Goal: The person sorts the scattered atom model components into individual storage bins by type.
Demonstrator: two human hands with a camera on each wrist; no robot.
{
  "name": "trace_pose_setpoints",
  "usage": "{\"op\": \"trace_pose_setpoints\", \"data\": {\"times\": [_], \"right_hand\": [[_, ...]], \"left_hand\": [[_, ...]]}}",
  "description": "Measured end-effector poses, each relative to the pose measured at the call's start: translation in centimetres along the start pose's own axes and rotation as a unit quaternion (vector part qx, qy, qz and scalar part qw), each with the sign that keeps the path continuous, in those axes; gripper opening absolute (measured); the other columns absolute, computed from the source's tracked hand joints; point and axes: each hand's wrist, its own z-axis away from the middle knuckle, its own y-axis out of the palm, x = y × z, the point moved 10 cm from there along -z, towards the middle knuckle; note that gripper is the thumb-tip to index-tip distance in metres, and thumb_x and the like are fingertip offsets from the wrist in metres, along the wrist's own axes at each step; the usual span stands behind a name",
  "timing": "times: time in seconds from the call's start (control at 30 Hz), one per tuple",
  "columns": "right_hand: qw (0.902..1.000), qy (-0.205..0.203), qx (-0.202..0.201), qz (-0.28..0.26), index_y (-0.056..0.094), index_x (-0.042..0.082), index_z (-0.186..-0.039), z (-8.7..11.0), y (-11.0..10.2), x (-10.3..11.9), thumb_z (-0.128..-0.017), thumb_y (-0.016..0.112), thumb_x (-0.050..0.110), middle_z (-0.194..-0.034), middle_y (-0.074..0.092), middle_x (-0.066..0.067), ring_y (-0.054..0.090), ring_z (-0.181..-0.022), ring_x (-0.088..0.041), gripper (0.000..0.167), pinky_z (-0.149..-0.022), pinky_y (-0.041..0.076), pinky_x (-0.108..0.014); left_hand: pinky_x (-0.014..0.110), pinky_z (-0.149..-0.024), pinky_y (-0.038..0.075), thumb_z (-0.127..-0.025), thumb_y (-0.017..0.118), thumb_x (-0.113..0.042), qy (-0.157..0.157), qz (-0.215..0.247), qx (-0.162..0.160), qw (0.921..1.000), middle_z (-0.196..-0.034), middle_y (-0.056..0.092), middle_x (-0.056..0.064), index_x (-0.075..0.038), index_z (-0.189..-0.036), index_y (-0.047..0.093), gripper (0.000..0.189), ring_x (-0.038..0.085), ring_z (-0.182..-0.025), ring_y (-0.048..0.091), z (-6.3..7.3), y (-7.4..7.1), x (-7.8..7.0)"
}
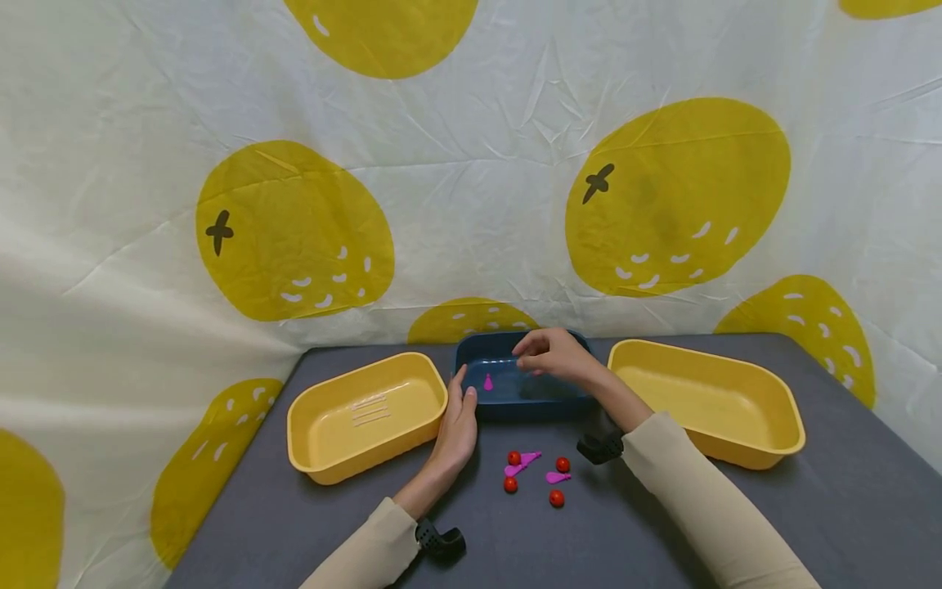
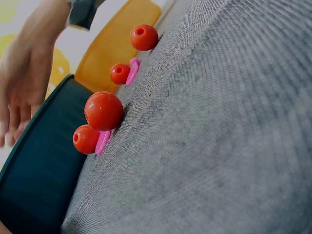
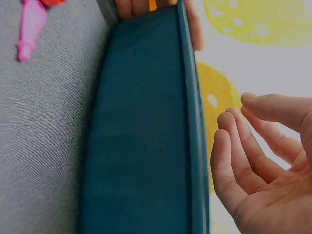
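The right hand (image 1: 555, 356), half open, thumb apart and seemingly empty, hovers over the blue tray (image 1: 530, 411) at centre frame; the left hand (image 1: 458, 425), fingers fairly straight, touches its left end. Handling small pieces there seems the current step; the next move calls for a light pinch. Only the head view shows the pink piece (image 1: 488, 382) inside; the left-wrist view reveals holes in red beads (image 1: 557, 498), lower centre.

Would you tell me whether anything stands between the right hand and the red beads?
Yes: the near wall of the blue bin, beyond the red beads, lies between them and the right hand.
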Motion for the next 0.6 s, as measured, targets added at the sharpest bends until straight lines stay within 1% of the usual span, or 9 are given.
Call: {"op": "trace_pose_setpoints", "data": {"times": [0.07,0.17,0.23,0.3,0.4,0.5,0.6], "right_hand": [[0.9999,-0.011,-0.009,0.008,0.073,-0.003,-0.114,0.9,-0.4,0.4,-0.095,0.073,0.011,-0.101,0.075,-0.017,0.071,-0.092,-0.032,0.024,-0.083,0.062,-0.046],[0.9992,-0.028,-0.018,0.021,0.074,0.000,-0.110,2.3,-0.9,0.8,-0.094,0.074,0.010,-0.098,0.075,-0.014,0.070,-0.085,-0.028,0.019,-0.079,0.062,-0.043],[0.9988,-0.039,-0.018,0.025,0.075,0.002,-0.109,3.3,-1.0,1.2,-0.095,0.074,0.011,-0.098,0.075,-0.014,0.069,-0.081,-0.023,0.016,-0.077,0.062,-0.037],[0.9986,-0.042,-0.018,0.027,0.075,0.004,-0.108,4.4,-1.1,1.5,-0.095,0.074,0.012,-0.099,0.075,-0.012,0.067,-0.081,-0.018,0.015,-0.076,0.060,-0.030],[0.9983,-0.046,-0.014,0.033,0.076,0.006,-0.107,5.9,-1.0,1.9,-0.095,0.074,0.013,-0.099,0.075,-0.010,0.066,-0.083,-0.016,0.014,-0.075,0.057,-0.024],[0.9975,-0.051,-0.011,0.049,0.076,0.009,-0.104,7.1,-0.7,2.1,-0.094,0.075,0.013,-0.096,0.075,-0.006,0.066,-0.083,-0.015,0.011,-0.074,0.056,-0.023],[0.9965,-0.059,-0.002,0.058,0.076,0.010,-0.103,8.0,-0.1,1.9,-0.093,0.075,0.013,-0.094,0.075,-0.003,0.066,-0.082,-0.013,0.010,-0.074,0.055,-0.024]], "left_hand": [[0.062,-0.128,0.011,-0.113,0.033,-0.039,0.000,-0.001,0.000,1.0000,-0.175,0.010,0.007,-0.029,-0.165,0.022,0.054,0.031,-0.162,0.011,0.0,0.0,0.0],[0.061,-0.128,0.011,-0.113,0.032,-0.041,0.002,0.001,-0.002,1.0000,-0.175,0.012,0.006,-0.029,-0.165,0.023,0.054,0.031,-0.162,0.012,0.0,0.0,-0.1],[0.060,-0.129,0.011,-0.113,0.032,-0.042,0.004,0.003,-0.002,1.0000,-0.175,0.013,0.004,-0.029,-0.165,0.022,0.054,0.030,-0.162,0.011,0.0,0.0,-0.1],[0.060,-0.129,0.011,-0.113,0.032,-0.042,0.007,0.005,-0.003,1.0000,-0.175,0.014,0.004,-0.029,-0.165,0.022,0.054,0.030,-0.162,0.011,0.1,0.0,-0.2],[0.061,-0.128,0.011,-0.114,0.032,-0.039,0.012,0.007,-0.001,0.9999,-0.175,0.014,0.004,-0.028,-0.165,0.022,0.054,0.030,-0.162,0.011,0.1,0.0,-0.3],[0.061,-0.128,0.011,-0.114,0.032,-0.035,0.014,0.007,-0.001,0.9999,-0.175,0.014,0.004,-0.026,-0.165,0.022,0.053,0.030,-0.162,0.011,0.1,0.1,-0.3],[0.060,-0.129,0.011,-0.114,0.033,-0.034,0.014,0.006,-0.003,0.9999,-0.175,0.015,0.003,-0.027,-0.165,0.022,0.053,0.030,-0.162,0.011,0.1,0.0,-0.3]]}}
